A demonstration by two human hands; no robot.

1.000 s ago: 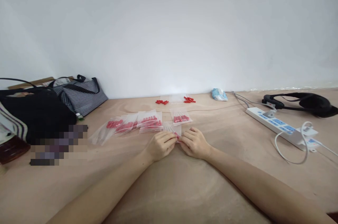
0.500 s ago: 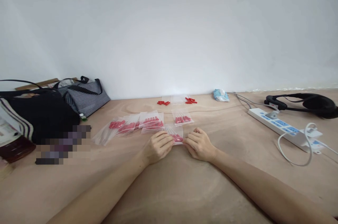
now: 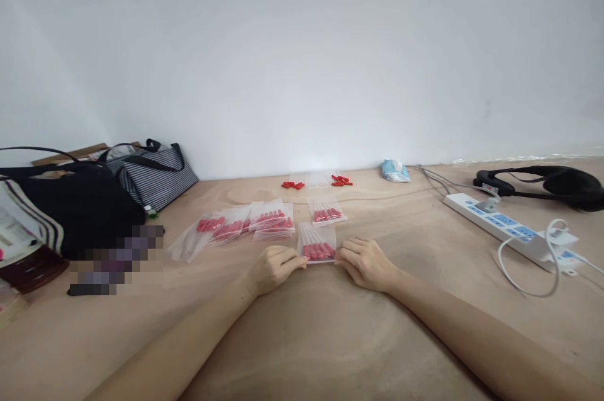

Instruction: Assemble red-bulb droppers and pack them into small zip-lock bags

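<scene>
A small clear plastic bag lies on the table in front of me. Inside it are several thin white sticks with red ends towards me. My left hand pinches the bag's near left corner between thumb and fingers. At the near right corner, my right hand grips the bag with its fingers curled. Just beyond lies another filled bag of the same kind. To the left, several filled bags overlap in a row.
Against the wall are loose red pieces and white sticks. A blue and white packet stands right of them. Farther right are a white power strip with cables and a black headset. Dark bags and a striped bag fill the left.
My hands have moved apart along the bag's near edge, the left one leftward and the right one rightward. More of the bag and its red ends shows between them.
</scene>
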